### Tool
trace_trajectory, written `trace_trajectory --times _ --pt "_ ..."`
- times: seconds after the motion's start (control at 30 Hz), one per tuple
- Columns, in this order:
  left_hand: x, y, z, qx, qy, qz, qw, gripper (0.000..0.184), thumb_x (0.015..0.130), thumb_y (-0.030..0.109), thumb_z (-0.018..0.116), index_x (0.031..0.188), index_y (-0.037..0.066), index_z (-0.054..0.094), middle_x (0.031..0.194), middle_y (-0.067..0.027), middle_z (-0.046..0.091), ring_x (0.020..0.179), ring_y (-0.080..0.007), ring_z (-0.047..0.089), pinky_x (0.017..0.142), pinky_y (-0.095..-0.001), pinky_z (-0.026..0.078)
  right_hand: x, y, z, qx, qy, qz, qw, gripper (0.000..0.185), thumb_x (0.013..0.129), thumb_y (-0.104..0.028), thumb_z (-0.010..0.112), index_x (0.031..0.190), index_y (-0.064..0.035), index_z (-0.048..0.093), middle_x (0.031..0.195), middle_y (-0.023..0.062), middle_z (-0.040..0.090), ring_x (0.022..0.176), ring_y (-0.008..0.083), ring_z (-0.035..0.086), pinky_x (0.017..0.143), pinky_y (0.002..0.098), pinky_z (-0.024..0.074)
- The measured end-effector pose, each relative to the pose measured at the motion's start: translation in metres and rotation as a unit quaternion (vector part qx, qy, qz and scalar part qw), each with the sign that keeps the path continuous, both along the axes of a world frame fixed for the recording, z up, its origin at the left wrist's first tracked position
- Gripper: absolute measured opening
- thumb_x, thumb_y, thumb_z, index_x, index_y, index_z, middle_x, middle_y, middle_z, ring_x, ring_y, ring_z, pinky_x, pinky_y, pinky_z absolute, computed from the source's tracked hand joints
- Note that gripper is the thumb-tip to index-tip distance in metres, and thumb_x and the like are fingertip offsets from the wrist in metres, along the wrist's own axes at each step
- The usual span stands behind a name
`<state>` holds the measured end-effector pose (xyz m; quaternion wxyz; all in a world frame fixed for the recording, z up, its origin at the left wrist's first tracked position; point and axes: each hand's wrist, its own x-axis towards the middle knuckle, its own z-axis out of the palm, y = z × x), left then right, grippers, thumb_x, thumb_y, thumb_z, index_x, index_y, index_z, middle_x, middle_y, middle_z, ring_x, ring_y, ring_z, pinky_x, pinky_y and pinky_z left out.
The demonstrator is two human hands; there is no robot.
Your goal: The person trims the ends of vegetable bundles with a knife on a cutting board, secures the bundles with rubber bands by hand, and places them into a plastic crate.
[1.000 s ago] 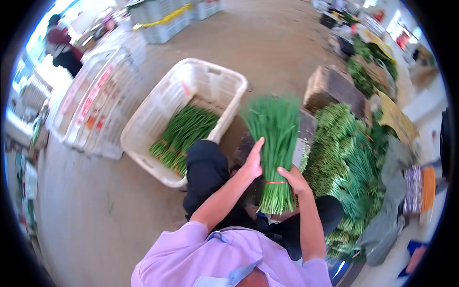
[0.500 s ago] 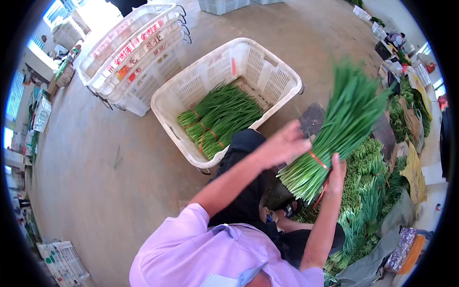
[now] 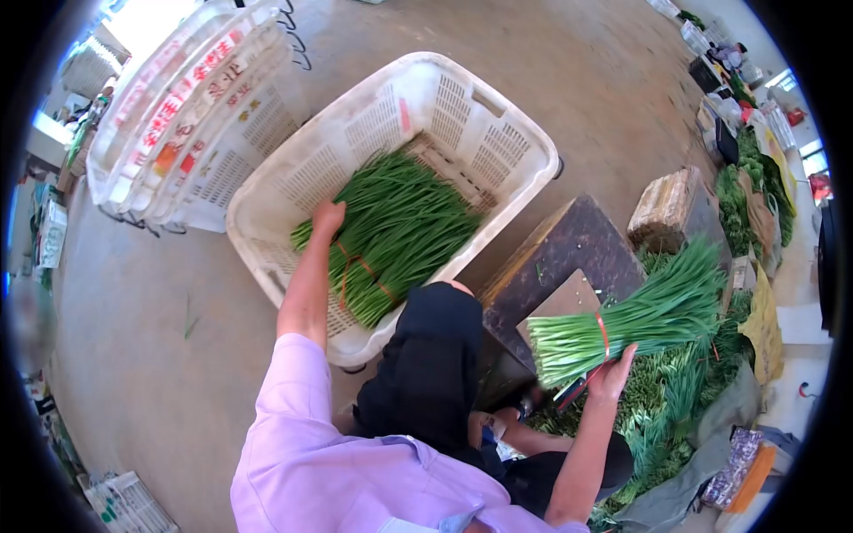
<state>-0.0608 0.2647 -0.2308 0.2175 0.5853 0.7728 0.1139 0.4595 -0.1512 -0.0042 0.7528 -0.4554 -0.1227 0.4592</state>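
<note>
In the white plastic crate (image 3: pixel 258 213) lie several bunches of green chives (image 3: pixel 391 235), tied with orange bands. My left hand (image 3: pixel 329 218) reaches into the crate, its fingers closed on the tied part of the leftmost bunch. On the right, my right hand (image 3: pixel 613 373) grips another banded bunch of chives (image 3: pixel 631 324) from below, near its band. Its pale cut ends point left, above a small brown board (image 3: pixel 569 300) on a dark wooden block (image 3: pixel 582 240). A narrow dark and red object (image 3: pixel 569 393) shows beside my right hand; its kind is unclear.
Stacked white crates (image 3: pixel 191 115) with red lettering stand left of the open crate. A large heap of loose greens (image 3: pixel 657 435) lies by my legs at the right, with a grey sheet (image 3: pixel 693 480) along it. A wooden block (image 3: pixel 666 209) stands behind.
My left hand has left the bunch in my right hand and moved left into the crate. The right-hand bunch has tipped from near upright to almost level. My view has shifted.
</note>
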Motion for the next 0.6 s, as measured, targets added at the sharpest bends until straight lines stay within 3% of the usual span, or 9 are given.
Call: trace_trajectory --times 0.13,0.17,0.2,0.3,0.37,0.43,0.53,0.6 --pt "-0.015 0.014 -0.042 0.011 0.021 -0.002 1.0 0.06 0.093 0.047 0.056 0.117 -0.007 0.064 0.117 -0.0322 0.065 0.111 -0.0478 0.061 0.098 -0.054 0.047 0.014 -0.013 -0.031 -0.04 0.037 -0.093 0.994 0.077 0.095 -0.055 0.06 0.151 -0.0075 0.038 0.149 0.0107 0.05 0.134 0.0308 0.049 0.115 0.0478 0.0387" --pt "-0.019 0.019 -0.045 0.008 0.025 -0.009 1.0 0.061 0.094 0.048 0.054 0.117 -0.007 0.064 0.118 -0.0321 0.064 0.112 -0.0477 0.06 0.098 -0.0543 0.047 0.016 -0.016 -0.033 -0.058 0.052 -0.11 0.991 0.082 0.093 -0.058 0.062 0.151 -0.0057 0.037 0.148 0.0127 0.05 0.134 0.0313 0.049 0.116 0.0477 0.0378" --pt "-0.025 0.019 -0.048 0.002 0.031 -0.015 0.999 0.062 0.095 0.049 0.053 0.118 -0.007 0.064 0.119 -0.032 0.064 0.113 -0.0477 0.06 0.098 -0.0546 0.047 0.025 -0.019 -0.037 -0.038 0.032 -0.049 0.998 0.088 0.09 -0.061 0.063 0.15 -0.0008 0.037 0.148 0.0158 0.05 0.134 0.0313 0.049 0.117 0.0481 0.0361" --pt "-0.033 0.027 -0.068 -0.015 0.055 -0.021 0.998 0.07 0.097 0.058 0.043 0.123 -0.003 0.064 0.122 -0.031 0.063 0.116 -0.0467 0.059 0.1 -0.0542 0.046 0.038 -0.027 -0.042 -0.039 0.032 -0.077 0.996 0.095 0.088 -0.064 0.063 0.147 0.0064 0.039 0.148 0.0184 0.049 0.135 0.0321 0.049 0.118 0.0487 0.0345" --pt "-0.034 0.027 -0.078 -0.02 0.071 -0.021 0.997 0.072 0.098 0.06 0.04 0.127 -0.002 0.063 0.125 -0.0307 0.062 0.118 -0.0461 0.059 0.101 -0.054 0.045 0.043 -0.031 -0.041 -0.044 0.028 -0.089 0.995 0.091 0.088 -0.062 0.064 0.149 -0.0003 0.039 0.148 0.0165 0.051 0.134 0.0325 0.05 0.117 0.0505 0.0363" --pt "-0.024 0.028 -0.062 -0.12 0.072 -0.009 0.99 0.077 0.097 0.065 0.036 0.134 0.002 0.059 0.132 -0.029 0.059 0.123 -0.0456 0.056 0.107 -0.0523 0.042 0.044 -0.031 -0.04 -0.054 0.014 -0.12 0.991 0.088 0.089 -0.062 0.064 0.152 -0.007 0.037 0.148 0.0147 0.051 0.133 0.0328 0.051 0.115 0.0528 0.0378" --pt "-0.011 0.017 -0.049 -0.142 0.063 -0.001 0.988 0.079 0.095 0.068 0.037 0.136 0.004 0.059 0.134 -0.0268 0.059 0.125 -0.0453 0.055 0.108 -0.0519 0.041 0.051 -0.028 -0.042 -0.052 -0.011 -0.1 0.994 0.089 0.088 -0.063 0.064 0.152 -0.007 0.037 0.149 0.0149 0.049 0.133 0.0335 0.05 0.116 0.0526 0.0374" --pt "-0.011 0.004 -0.08 -0.07 0.078 -0.016 0.994 0.08 0.095 0.068 0.036 0.133 0.003 0.061 0.13 -0.0272 0.061 0.124 -0.0451 0.056 0.108 -0.0516 0.041 0.055 -0.014 -0.042 -0.054 0.01 -0.076 0.996 0.099 0.088 -0.074 0.053 0.15 0.0015 0.038 0.151 0.015 0.047 0.136 0.0322 0.047 0.117 0.0516 0.0342"
